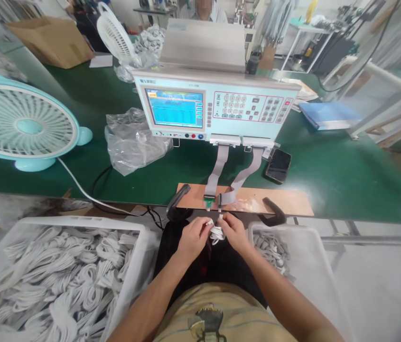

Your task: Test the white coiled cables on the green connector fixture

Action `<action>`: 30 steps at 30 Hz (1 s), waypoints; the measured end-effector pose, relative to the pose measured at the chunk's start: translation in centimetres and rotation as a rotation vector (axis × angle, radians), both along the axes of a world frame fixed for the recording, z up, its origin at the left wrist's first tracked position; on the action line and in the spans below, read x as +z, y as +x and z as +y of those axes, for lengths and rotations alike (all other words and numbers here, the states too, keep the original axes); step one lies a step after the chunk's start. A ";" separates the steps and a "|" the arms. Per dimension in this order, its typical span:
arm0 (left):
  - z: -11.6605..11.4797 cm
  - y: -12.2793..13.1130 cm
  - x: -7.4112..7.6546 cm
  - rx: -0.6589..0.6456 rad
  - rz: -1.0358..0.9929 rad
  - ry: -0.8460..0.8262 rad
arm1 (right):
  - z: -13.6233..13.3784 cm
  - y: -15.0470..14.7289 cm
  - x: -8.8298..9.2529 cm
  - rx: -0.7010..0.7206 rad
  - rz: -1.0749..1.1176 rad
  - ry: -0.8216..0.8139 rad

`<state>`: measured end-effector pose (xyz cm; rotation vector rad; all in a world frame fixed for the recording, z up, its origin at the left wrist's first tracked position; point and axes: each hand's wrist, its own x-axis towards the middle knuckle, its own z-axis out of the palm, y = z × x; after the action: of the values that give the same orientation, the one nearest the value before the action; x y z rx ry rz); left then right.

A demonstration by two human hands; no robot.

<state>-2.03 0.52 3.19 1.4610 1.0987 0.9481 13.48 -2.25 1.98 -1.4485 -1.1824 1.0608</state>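
Note:
A coiled white cable [217, 234] hangs between my two hands, just below the table's front edge. My left hand [195, 236] pinches one plug end of it, and my right hand [235, 232] pinches the other. The right plug is close under a small connector on a grey ribbon cable [228, 196]; whether they touch I cannot tell. Left of that, a green adapter board [209, 204] ends another ribbon cable [218, 171]. Both ribbons run up to the front of a tester [218, 109] with a lit blue screen. A copper-coloured board [250, 200] lies under them.
Two black clamps [178, 202] [274, 211] hold the board to the table edge. A large bin of cables [143, 228] stands left, a smaller bin [314, 232] right. Around the tester are a fan [29, 126], a plastic bag [129, 142] and a phone [278, 166]. A person sits behind.

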 end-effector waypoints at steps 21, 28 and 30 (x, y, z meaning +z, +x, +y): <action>0.0 -0.9 0.1 -0.265 -0.524 -0.716 | 0.5 -0.4 0.7 -0.094 0.181 -0.127; 0.0 0.8 -0.9 0.011 -0.505 -0.615 | 0.8 -0.9 1.4 -0.104 0.414 -0.204; 0.2 1.1 -1.0 0.010 -0.477 -0.589 | 0.9 -1.1 1.5 -0.116 0.536 -0.249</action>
<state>-0.97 0.72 2.21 0.7033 0.9185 0.8261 12.36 -1.39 3.51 -1.2807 -0.5944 1.4370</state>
